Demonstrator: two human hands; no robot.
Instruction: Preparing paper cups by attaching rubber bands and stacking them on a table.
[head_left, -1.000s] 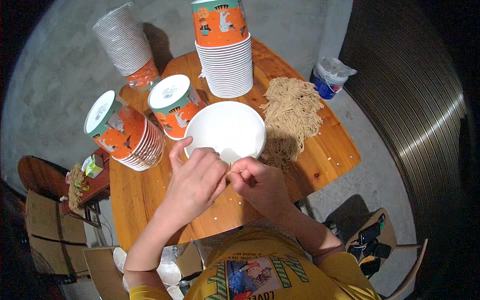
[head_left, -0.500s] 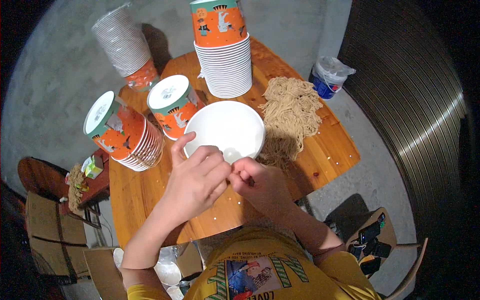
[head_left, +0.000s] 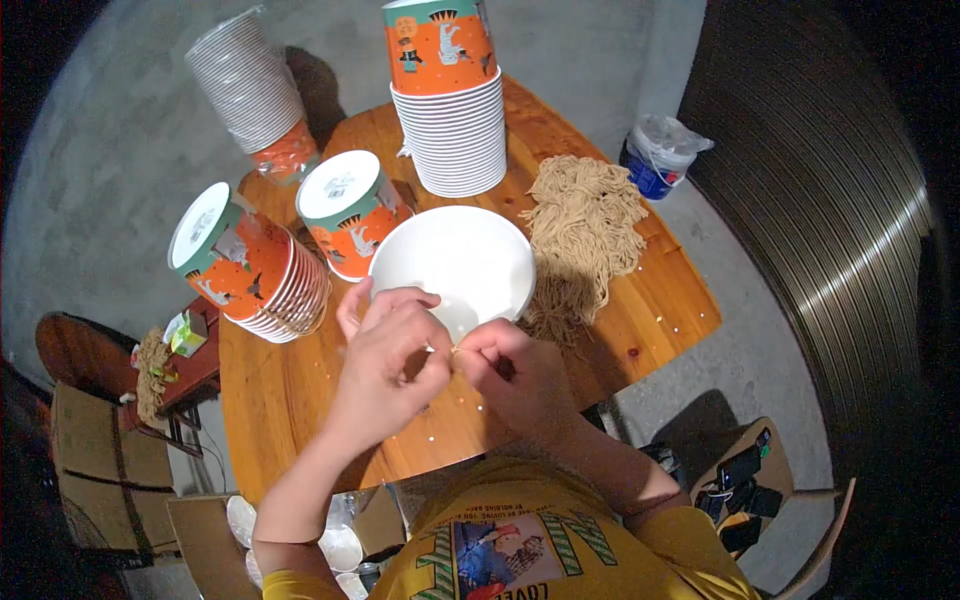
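A white paper tub [head_left: 450, 255] lies open toward me at the middle of the table, its inside showing. At its near rim, my left hand [head_left: 395, 350] pinches thumb and index finger together, with the other fingers lifted. My right hand [head_left: 515, 375] meets it there, its fingers curled and pinched. A tiny bit of beige cord [head_left: 456, 350] shows between the fingertips of both hands; most of it is hidden. Right of the tub lies a heap of beige cords [head_left: 585, 225].
Behind the tub rises a tall stack of orange-patterned tubs [head_left: 450, 130]. At left stand an upturned tub [head_left: 350, 215] and a stack with cords hanging [head_left: 245, 260]. A wrapped stack [head_left: 250, 90] leans farther back. A lined bucket [head_left: 660, 155] stands beyond the wooden table [head_left: 650, 330].
My left hand's fingers have opened into a ring shape, with thumb and index finger pinching. The tub has shifted slightly to the right and nearer. My right hand stays almost in place.
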